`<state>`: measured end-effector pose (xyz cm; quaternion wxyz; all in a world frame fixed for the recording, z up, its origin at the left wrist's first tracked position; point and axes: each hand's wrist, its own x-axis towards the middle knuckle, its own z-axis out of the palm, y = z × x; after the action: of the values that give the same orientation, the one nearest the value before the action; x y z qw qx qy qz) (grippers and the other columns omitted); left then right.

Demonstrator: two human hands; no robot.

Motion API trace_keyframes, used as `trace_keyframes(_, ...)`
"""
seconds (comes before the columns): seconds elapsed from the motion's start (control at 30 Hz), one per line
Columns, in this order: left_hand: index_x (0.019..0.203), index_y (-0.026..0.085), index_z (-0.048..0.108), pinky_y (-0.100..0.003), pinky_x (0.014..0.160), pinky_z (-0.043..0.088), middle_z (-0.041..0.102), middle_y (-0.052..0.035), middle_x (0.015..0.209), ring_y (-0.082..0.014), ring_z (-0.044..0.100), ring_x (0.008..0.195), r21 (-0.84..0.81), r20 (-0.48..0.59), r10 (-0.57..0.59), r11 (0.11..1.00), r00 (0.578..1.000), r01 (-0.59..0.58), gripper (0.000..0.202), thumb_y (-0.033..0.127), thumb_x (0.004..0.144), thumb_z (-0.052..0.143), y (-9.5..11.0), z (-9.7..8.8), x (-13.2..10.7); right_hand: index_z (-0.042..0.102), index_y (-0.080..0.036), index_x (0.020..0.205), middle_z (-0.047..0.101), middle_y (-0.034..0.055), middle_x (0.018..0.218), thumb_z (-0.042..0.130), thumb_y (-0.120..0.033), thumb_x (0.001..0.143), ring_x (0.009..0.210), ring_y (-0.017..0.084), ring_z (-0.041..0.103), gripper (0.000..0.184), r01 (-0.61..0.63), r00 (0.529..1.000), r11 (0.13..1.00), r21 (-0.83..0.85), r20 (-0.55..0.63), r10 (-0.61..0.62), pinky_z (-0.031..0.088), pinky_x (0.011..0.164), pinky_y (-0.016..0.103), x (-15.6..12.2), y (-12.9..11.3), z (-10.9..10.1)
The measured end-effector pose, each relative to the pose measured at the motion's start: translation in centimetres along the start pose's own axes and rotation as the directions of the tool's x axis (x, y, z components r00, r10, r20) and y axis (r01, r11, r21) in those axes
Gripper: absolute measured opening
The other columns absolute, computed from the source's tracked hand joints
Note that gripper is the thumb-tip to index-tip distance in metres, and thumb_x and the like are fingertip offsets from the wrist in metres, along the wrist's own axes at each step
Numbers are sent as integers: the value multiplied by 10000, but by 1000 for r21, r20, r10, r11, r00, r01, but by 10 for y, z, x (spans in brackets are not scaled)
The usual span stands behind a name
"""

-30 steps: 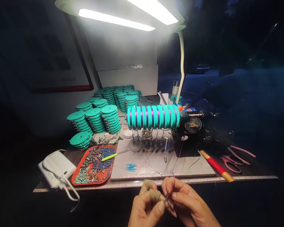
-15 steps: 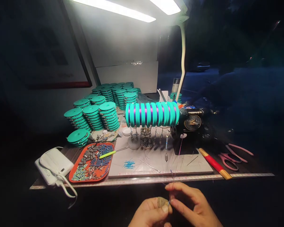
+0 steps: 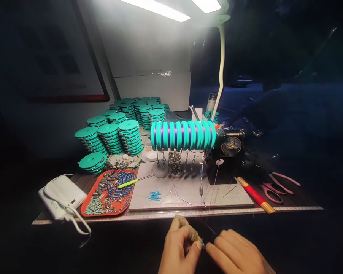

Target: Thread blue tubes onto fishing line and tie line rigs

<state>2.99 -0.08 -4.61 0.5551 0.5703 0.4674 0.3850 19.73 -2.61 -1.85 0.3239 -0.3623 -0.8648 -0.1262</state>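
Observation:
My left hand (image 3: 181, 247), its index finger wrapped in tan tape, pinches a small blue piece (image 3: 202, 242) between thumb and fingertip, close to the front edge of the table. Just to its right is my right hand (image 3: 237, 253), fingers curled and closed; what they hold is hidden. Thin fishing line (image 3: 210, 228), faint against the dark, runs down near both hands. Beyond them, a row of teal line spools (image 3: 183, 136) wound with purple and pink line sits on the shaft of a black winding machine (image 3: 221, 167). A beaded rig with a grey weight (image 3: 201, 190) hangs below.
An orange tray (image 3: 84, 207) holds weights, beads and a yellow-green-handled hook tool (image 3: 128, 184). Blue pieces (image 3: 154, 195) lie on the white board (image 3: 171, 205). Stacked teal spools (image 3: 108, 129) stand behind; a white power bank (image 3: 60, 194) lies left, pink-handled scissors (image 3: 271, 193) right.
My left hand has turned, its taped finger now raised, still pinching the blue piece. My right hand has moved slightly right, away from it, and its fingers have curled in.

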Motion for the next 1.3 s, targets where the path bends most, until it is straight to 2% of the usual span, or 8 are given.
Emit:
trace_keyframes(0.23,726,210,644,-344,805,395,583,-95,921,-270,502,918,87,-264,148,988,953,-130,105,291,659,658,2,-4,-9,586,-131,703,578,59,607,261,-116,897,513,162,473,379,209,917,960,187,305,-259,345,466,287,58,24,-2)
trace_keyframes(0.47,583,196,527,-266,578,396,467,-25,708,-180,477,652,286,-212,292,931,933,-227,182,220,763,517,24,-5,-2,566,-145,710,520,3,495,355,-127,849,415,122,352,252,134,889,967,218,404,-214,264,417,259,74,28,9)
trace_keyframes(0.7,913,197,579,-288,723,417,518,-83,924,-203,493,839,656,-142,778,537,612,-530,301,-8,756,423,16,5,-4,599,-152,735,493,-38,508,521,-133,773,419,66,335,89,-325,780,910,259,617,103,218,401,173,99,29,1)
trace_keyframes(0.77,984,204,573,-293,738,421,536,-97,978,-212,495,873,640,-117,806,508,580,-576,357,-22,752,423,17,3,-4,623,-146,707,503,-38,498,567,-108,731,418,58,360,71,-345,763,903,256,636,111,219,405,163,110,29,-1)
trace_keyframes(0.87,821,212,598,-295,717,417,546,-66,877,-202,511,812,472,-207,652,719,729,-509,212,64,783,451,22,-3,-1,634,-148,687,519,-30,497,589,-125,721,422,65,368,61,-331,781,913,237,613,124,215,415,179,116,30,1)
trace_keyframes(1.0,620,175,560,-262,629,393,515,-31,731,-180,490,708,-25,-144,180,982,973,-186,208,339,748,570,18,-11,4,607,-152,714,546,0,520,507,-176,789,429,104,356,126,-181,844,956,230,536,30,206,429,239,97,29,5)
trace_keyframes(1.13,554,148,564,-232,559,314,437,20,606,-124,398,592,-227,66,19,974,998,-3,315,437,643,655,11,-12,7,537,-168,656,554,30,544,331,-155,867,464,138,407,295,97,940,973,208,301,-158,268,466,278,60,24,-3)
trace_keyframes(1.3,562,151,543,-216,458,234,399,52,541,-68,304,454,-385,252,-138,894,958,230,309,412,580,706,15,-7,8,516,-177,762,585,32,585,311,-134,886,486,130,463,244,-15,991,965,261,135,-22,315,475,261,17,13,-12)
